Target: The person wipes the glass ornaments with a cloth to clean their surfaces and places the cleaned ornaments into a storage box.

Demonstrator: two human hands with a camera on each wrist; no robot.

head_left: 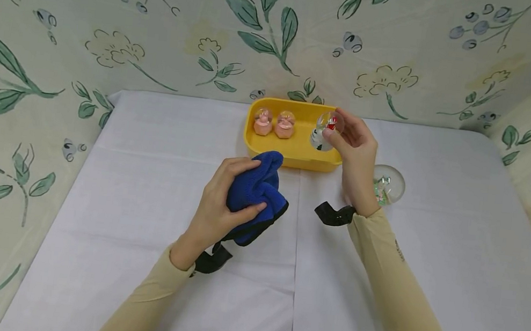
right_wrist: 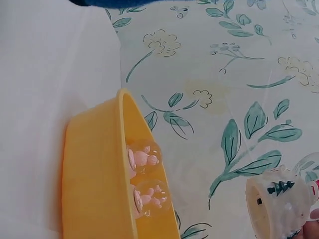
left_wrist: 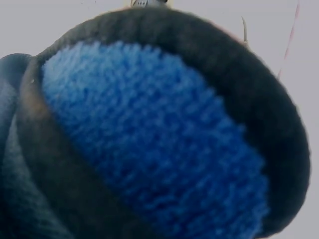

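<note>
The right hand (head_left: 360,156) pinches a globe (head_left: 319,139) above the tray (head_left: 295,161). The left hand (head_left: 217,202) grips a blue cloth (head_left: 254,191). The tray runs sideways, nearer the right hand.

The head view looks forward and down from above the near side of the yellow tray (head_left: 302,164), widest of the three. The left wrist view, before the tray, is very near the blue cloth (left_wrist: 154,139) (it nearly fills the frame). The right wrist view, turned sideways, faces the floral backdrop (right_wrist: 204,124) behind the tray; head and right wrist share both.
</note>
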